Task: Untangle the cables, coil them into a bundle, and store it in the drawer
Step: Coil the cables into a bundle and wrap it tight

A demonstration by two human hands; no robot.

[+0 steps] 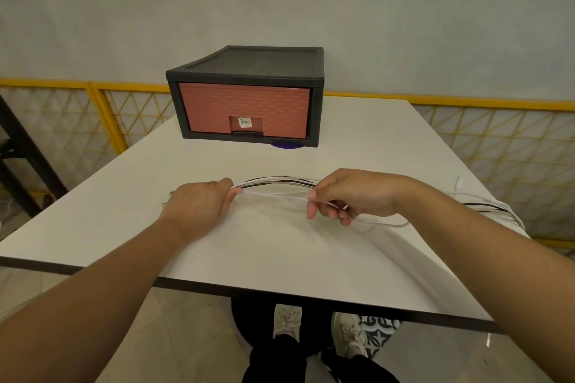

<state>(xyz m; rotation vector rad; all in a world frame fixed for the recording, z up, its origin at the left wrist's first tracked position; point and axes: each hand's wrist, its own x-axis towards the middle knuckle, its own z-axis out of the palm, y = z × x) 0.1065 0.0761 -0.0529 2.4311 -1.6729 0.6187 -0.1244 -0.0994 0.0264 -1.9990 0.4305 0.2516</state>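
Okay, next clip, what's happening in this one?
A person at a white table is sorting out cables. The left grip and right grip each hold a bunch of white and black cables stretched between them over the table. The rest trails off toward the right edge, not yet coiled. The drawer at the back of the table is shut.
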